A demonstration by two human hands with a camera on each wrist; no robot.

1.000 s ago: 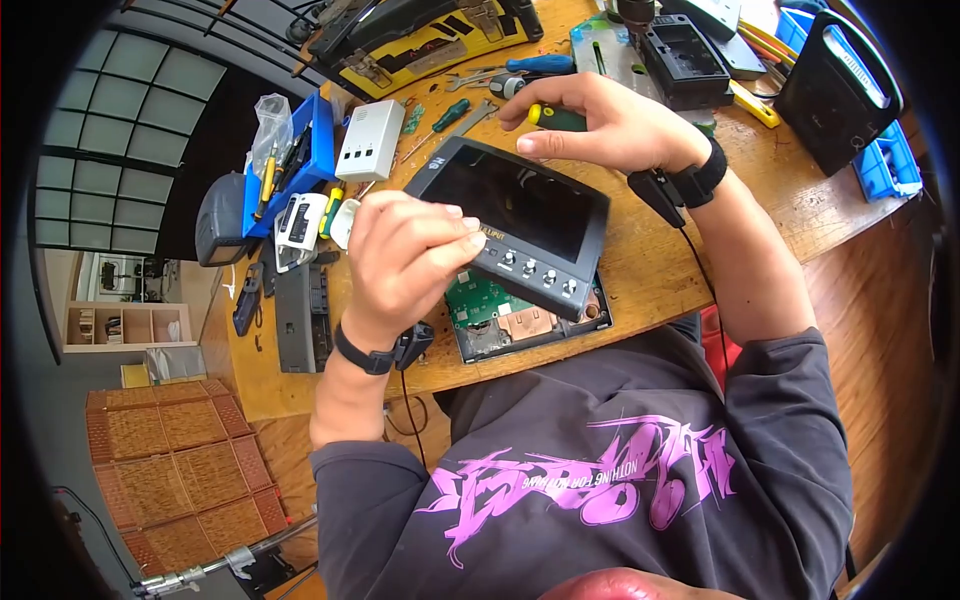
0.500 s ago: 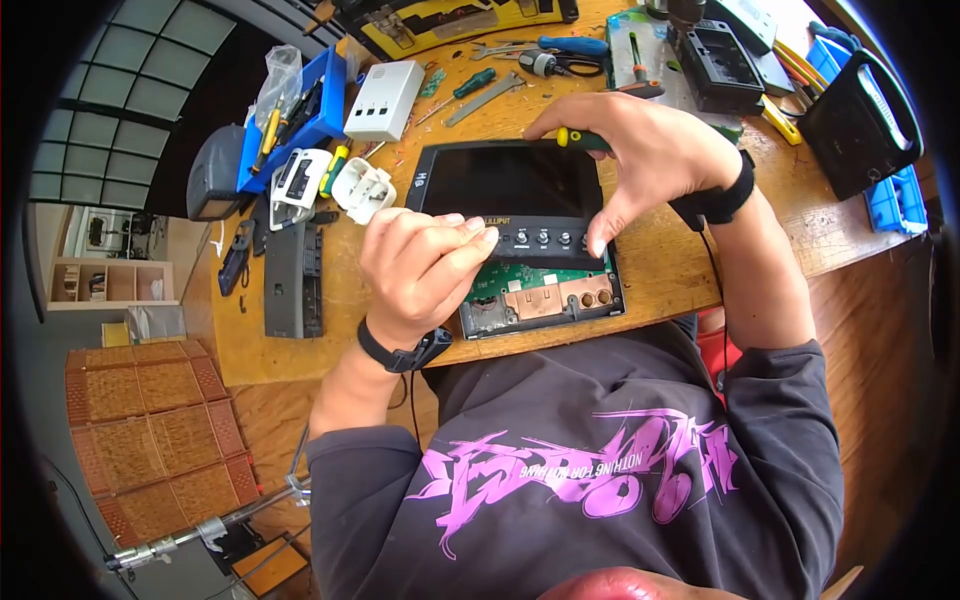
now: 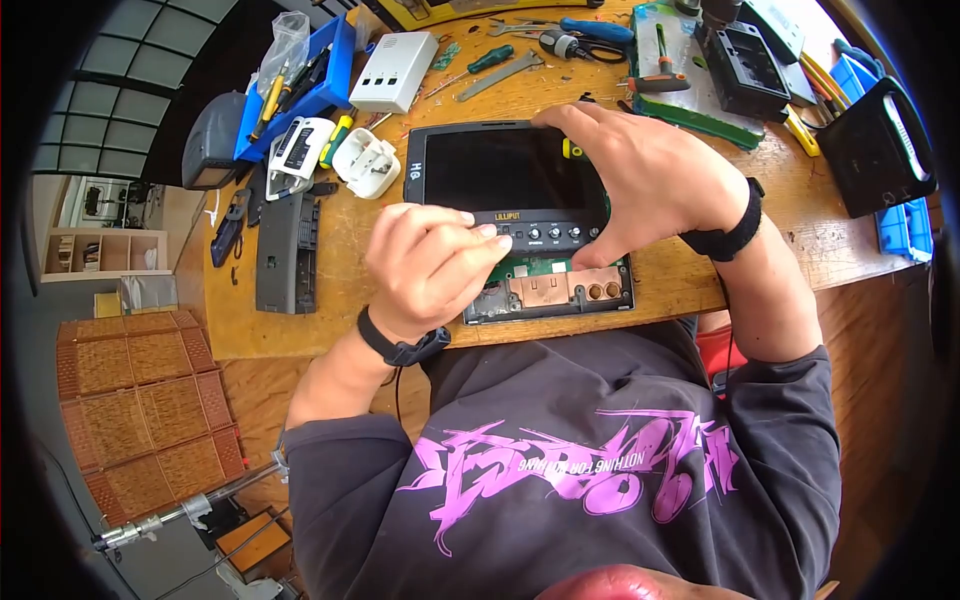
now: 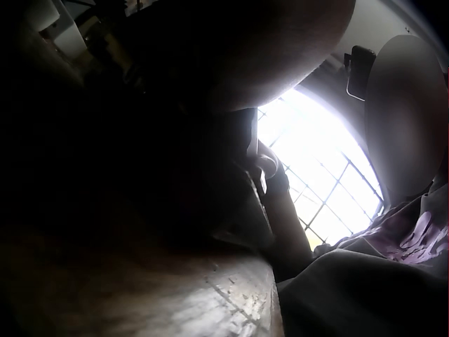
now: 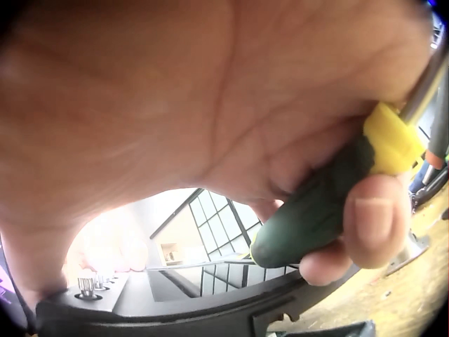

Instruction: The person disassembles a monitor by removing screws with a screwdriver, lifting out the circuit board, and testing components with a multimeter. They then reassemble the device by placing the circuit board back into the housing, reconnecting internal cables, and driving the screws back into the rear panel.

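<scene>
A black monitor front (image 3: 505, 165) with a dark screen and a row of knobs lies over an opened chassis (image 3: 625, 299). Green circuit board and a copper-coloured plate show along the chassis's near side. My left hand (image 3: 425, 262) holds the monitor front at its near left corner, fingers bent over the edge. Around its right end spans my right hand (image 3: 665, 175), thumb at the near edge and fingers at the far edge. Curled fingers of that hand also hold a green-and-yellow screwdriver (image 5: 316, 203) against the palm. The left wrist view is mostly dark.
To the left are a blue tray (image 3: 347, 48) of tools, a white box (image 3: 393, 70), a white plastic part (image 3: 365, 165) and a black casing (image 3: 287, 258). A wrench (image 3: 500, 75) lies behind the monitor front. Far right stands a black device (image 3: 865, 145).
The monitor front has gone from tilted and turned to squared over the chassis. My right hand has come from above its far edge down around its right end, still holding the screwdriver.
</scene>
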